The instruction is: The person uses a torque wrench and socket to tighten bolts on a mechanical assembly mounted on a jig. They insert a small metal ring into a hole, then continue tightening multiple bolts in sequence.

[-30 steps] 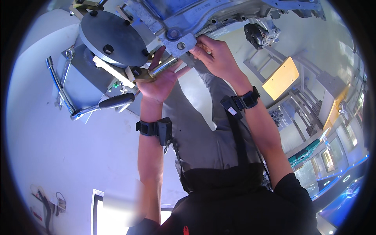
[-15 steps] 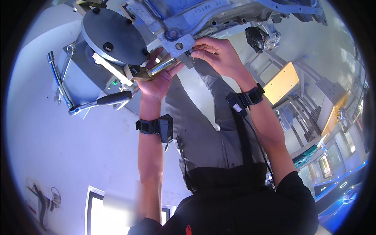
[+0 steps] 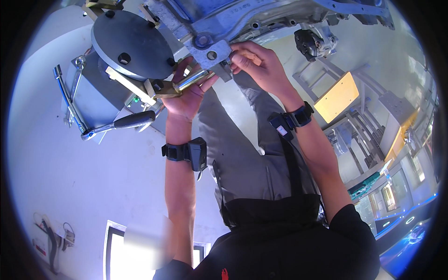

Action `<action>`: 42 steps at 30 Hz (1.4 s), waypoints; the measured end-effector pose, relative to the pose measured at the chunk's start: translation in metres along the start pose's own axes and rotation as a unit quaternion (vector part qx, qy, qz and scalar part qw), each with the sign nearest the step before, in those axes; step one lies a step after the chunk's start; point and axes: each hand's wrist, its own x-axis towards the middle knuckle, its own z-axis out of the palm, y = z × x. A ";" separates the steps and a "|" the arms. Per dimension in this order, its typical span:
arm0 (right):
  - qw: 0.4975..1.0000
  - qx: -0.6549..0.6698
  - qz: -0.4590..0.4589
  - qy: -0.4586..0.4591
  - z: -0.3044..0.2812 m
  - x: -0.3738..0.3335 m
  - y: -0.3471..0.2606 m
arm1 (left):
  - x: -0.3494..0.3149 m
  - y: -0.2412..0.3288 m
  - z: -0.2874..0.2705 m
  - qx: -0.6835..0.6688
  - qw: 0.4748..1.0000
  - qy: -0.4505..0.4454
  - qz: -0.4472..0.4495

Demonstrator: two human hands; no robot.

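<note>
My left hand (image 3: pixel 184 101) is cupped palm up under a shiny metal rod (image 3: pixel 192 81), fingers and thumb on either side of it. The rod runs from a brass-coloured bracket (image 3: pixel 161 87) beside a dark round plate (image 3: pixel 130 44) to the lug of a large metal casting (image 3: pixel 211 55). At the lug's right side my right hand (image 3: pixel 261 65) is closed, thumb and fingers bent together against its edge. Whatever they hold is hidden. A small dark metal tab (image 3: pixel 224 72) hangs below the lug, close to my right fingertips.
Left of the plate, a ratchet wrench (image 3: pixel 133 120) and a long socket bar (image 3: pixel 67 95) lie near a grey box (image 3: pixel 95 93). A black-and-silver mechanical part (image 3: pixel 312 44) is at the right. Beyond it stand a yellow board (image 3: pixel 336 97) and metal frames (image 3: pixel 368 135).
The fingers of my right hand have shifted and curled a little at the casting's edge. My left hand keeps its place under the rod. The whole view has moved slightly.
</note>
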 end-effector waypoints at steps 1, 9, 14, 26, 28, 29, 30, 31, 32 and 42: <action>0.999 0.033 -0.011 -0.005 0.000 -0.001 -0.001 | 0.000 0.000 0.000 0.016 1.000 0.009 0.002; 0.991 -0.123 0.025 -0.047 -0.002 0.012 -0.009 | -0.001 0.000 0.001 0.025 1.000 0.016 -0.001; 0.997 -0.076 0.008 -0.003 -0.003 0.009 0.000 | 0.000 -0.001 0.001 0.055 0.998 0.015 0.003; 0.998 -0.045 0.002 0.045 0.007 0.001 -0.008 | -0.001 -0.003 0.006 0.075 0.995 0.060 0.015; 0.996 -0.086 0.013 -0.005 0.006 0.002 -0.010 | -0.001 -0.002 0.000 0.059 0.997 0.041 0.020; 0.996 -0.087 0.014 -0.005 0.005 0.003 -0.008 | -0.001 -0.002 -0.002 0.058 0.997 0.041 0.019; 0.988 -0.150 0.030 -0.003 0.002 0.005 -0.003 | -0.001 -0.002 -0.003 0.056 0.997 0.042 0.020; 0.976 -0.213 0.044 -0.001 0.002 0.007 -0.002 | -0.001 -0.001 -0.003 0.055 0.997 0.043 0.021; 0.976 -0.214 0.043 0.000 0.003 0.005 -0.003 | 0.000 -0.001 -0.003 0.055 0.997 0.042 0.021; 0.996 -0.067 0.049 0.033 0.009 0.000 -0.012 | -0.001 -0.002 0.005 0.069 0.996 0.050 0.034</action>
